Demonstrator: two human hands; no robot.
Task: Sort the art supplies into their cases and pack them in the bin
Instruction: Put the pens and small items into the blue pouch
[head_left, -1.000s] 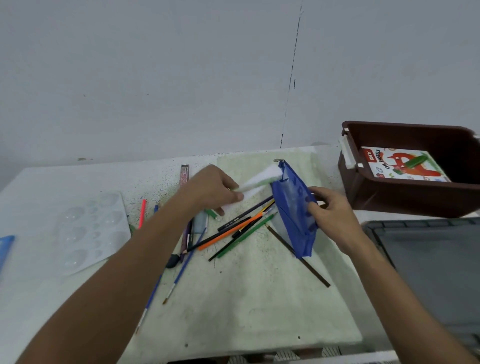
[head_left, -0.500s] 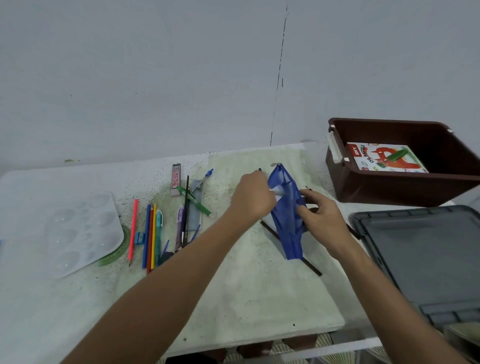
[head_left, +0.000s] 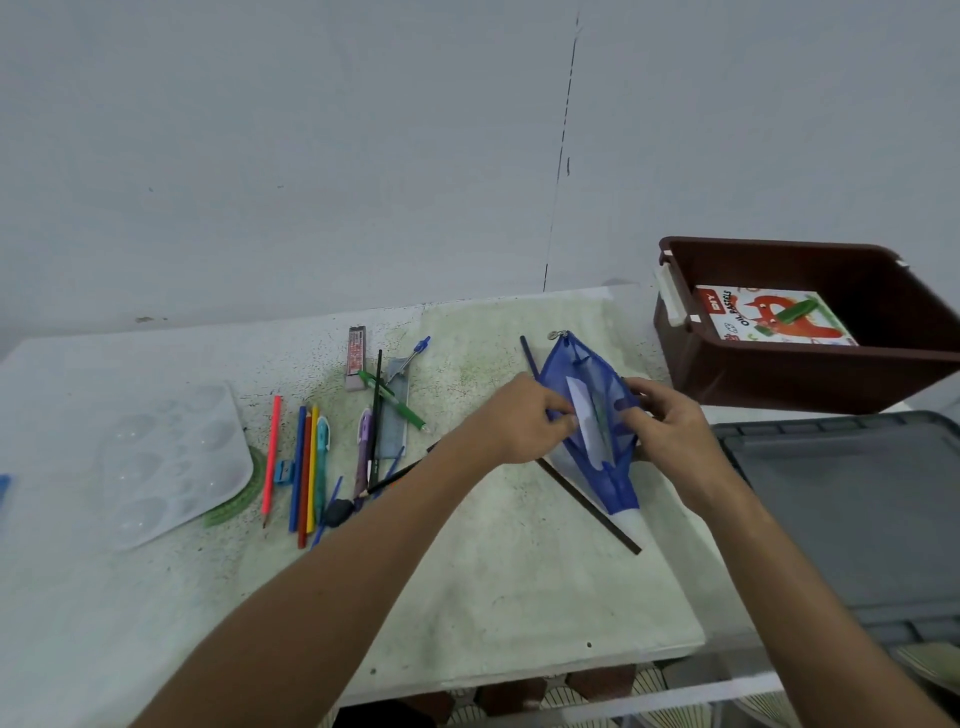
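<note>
While both hands (head_left: 524, 418) (head_left: 670, 426) pinched the blue pouch (head_left: 597, 415) mouth wide, pastel box (head_left: 769, 317) lay in bin (head_left: 779, 374); pencils (head_left: 306, 467) left of pouch remained unsorted.

Our left hand (head_left: 519, 423) and right hand (head_left: 675, 436) are bare, our forearms uncovered up to the frame edge; apparently no rings or watch.

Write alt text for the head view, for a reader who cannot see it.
Both hands, left and right, hold open a blue mesh pouch with a white item inside, on a stained board. Pencils and pens lie in a row to the left beside a clear palette; a brown bin at right holds an oil pastels box.
</note>
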